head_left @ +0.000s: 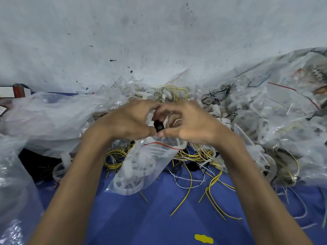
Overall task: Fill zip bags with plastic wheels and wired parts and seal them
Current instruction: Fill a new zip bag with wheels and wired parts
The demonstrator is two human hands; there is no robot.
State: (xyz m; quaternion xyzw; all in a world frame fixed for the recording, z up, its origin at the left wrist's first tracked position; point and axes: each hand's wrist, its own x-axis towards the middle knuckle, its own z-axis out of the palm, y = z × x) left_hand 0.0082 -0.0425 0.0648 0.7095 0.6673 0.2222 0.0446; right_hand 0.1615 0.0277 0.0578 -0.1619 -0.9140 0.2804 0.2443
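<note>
1. Left hand (131, 121) and right hand (191, 124) meet with fingers curled, pinching a small black part (158, 126) between them.
2. Zip bag (159, 156), with wheels (127, 184) inside, hangs directly beneath, mouth upward.
3. Likely next move: drop the part straight down.

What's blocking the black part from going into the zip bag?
Nothing visible. The left hand and right hand pinch the black part just above the zip bag, whose mouth looks open; the wheels sit lower inside.
</note>
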